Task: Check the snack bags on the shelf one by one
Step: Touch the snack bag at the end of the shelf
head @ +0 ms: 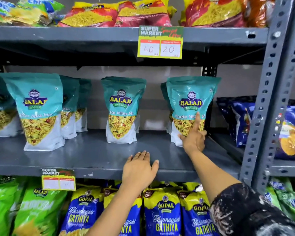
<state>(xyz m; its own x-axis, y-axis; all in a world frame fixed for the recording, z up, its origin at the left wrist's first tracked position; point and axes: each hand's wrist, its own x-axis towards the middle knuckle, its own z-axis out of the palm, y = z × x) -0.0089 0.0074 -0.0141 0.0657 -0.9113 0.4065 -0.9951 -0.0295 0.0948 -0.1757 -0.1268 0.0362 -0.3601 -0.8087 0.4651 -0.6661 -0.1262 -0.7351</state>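
The right hand [193,139] points with its index finger raised, the fingertip touching the front of the rightmost teal snack bag [190,106], holding nothing. The left hand [140,169] lies flat and empty on the grey shelf [75,157] edge. More teal bags [121,108] stand upright to the left.
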